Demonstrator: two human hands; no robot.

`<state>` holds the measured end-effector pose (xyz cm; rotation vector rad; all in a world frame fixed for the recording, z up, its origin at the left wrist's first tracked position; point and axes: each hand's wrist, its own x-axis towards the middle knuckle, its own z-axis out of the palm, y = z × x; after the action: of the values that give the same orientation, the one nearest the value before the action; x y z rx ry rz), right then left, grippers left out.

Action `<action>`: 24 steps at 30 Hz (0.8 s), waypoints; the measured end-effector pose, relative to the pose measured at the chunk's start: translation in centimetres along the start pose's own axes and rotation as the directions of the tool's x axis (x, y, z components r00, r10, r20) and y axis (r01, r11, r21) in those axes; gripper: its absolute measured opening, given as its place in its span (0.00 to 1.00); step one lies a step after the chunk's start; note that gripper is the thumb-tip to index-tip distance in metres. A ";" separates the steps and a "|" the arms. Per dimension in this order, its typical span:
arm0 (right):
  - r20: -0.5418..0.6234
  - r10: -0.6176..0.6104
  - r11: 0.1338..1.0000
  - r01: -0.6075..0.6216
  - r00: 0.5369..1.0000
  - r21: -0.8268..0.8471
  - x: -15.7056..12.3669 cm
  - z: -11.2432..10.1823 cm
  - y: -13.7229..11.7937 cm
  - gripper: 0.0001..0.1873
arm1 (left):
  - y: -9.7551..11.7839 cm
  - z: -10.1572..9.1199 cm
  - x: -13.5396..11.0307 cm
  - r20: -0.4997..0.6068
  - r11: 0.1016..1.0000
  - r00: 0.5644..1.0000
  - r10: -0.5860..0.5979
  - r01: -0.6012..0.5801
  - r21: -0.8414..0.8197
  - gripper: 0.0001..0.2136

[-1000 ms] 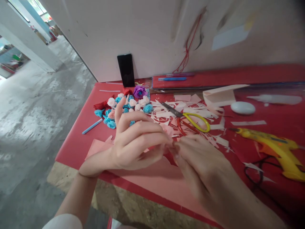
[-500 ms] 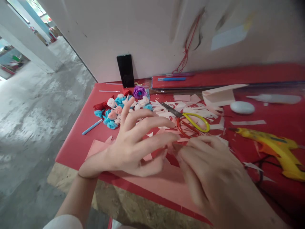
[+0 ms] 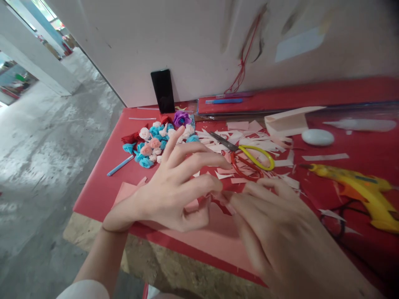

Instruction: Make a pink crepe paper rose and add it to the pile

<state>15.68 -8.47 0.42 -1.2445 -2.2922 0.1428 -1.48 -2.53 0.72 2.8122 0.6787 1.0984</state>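
My left hand [image 3: 174, 193] is pinched at thumb and index finger, its other fingers fanned out above the table. My right hand [image 3: 274, 220] meets it from the right, thumb and forefinger pressed together. Between the two sets of fingertips is a small piece of pink paper [image 3: 218, 196], mostly hidden by the fingers. Below both hands lies a larger pink paper sheet [image 3: 215, 238]. Scissors [image 3: 257, 155] with yellow and red handles rest just beyond the fingers, on white and pink paper strips [image 3: 215, 143].
Paper roses [image 3: 152, 143] in several colours cluster at the left, beside a blue pen [image 3: 120, 165]. A phone [image 3: 163, 91] leans on the white panel [image 3: 193, 45]. At the right lie a yellow glue gun [image 3: 355, 182], a white oval object [image 3: 318, 137] and a folded cream card [image 3: 286, 124].
The left index finger has curled in and drawn slightly left, and the fingertips have shifted on the small pink piece. The right hand has barely moved.
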 end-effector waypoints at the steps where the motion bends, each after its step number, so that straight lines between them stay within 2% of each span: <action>1: 0.005 -0.001 1.000 0.001 1.000 -0.005 0.0 0.1 0.0 0.14 | -0.1 0.0 0.0 0.011 1.000 1.000 0.015 -0.015 0.005 0.06; 6: 0.034 0.008 1.000 -0.008 0.999 0.019 -0.2 0.2 0.0 0.15 | -0.3 0.2 -0.2 0.062 0.998 0.996 0.064 -0.064 0.005 0.06; 11: 0.042 0.017 0.999 -0.019 0.999 0.048 -0.7 0.9 0.1 0.14 | -0.3 0.2 -0.1 0.075 0.997 0.995 0.065 -0.063 -0.036 0.07; 17: -0.037 0.026 0.991 -0.021 0.999 0.134 -0.8 1.1 0.3 0.13 | -0.3 -0.4 -0.1 0.126 0.991 0.989 0.075 -0.060 -0.119 0.07; 18: -0.034 0.035 0.988 -0.030 0.999 0.148 -0.7 0.9 0.4 0.14 | -0.3 -0.4 -0.1 0.104 0.989 0.992 0.066 -0.051 -0.140 0.06; 20: 0.001 0.060 0.982 -0.059 0.998 0.178 -0.6 0.5 0.7 0.16 | -0.4 -0.2 -0.2 -0.017 0.985 0.999 0.043 -0.046 -0.168 0.04; 22: 0.035 0.076 0.975 -0.082 0.996 0.208 -0.5 0.2 1.1 0.17 | -0.6 0.1 -0.2 -0.178 0.988 0.984 0.021 -0.048 -0.147 0.04; 24: 0.008 0.080 0.968 -0.080 0.997 0.237 -0.6 0.0 1.3 0.18 | -0.7 0.5 -0.2 -0.264 0.995 0.964 0.018 -0.043 -0.089 0.04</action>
<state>16.92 -8.16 -0.29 -1.2105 -2.1496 0.4320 -1.58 -1.97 0.11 2.6325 0.5835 1.4867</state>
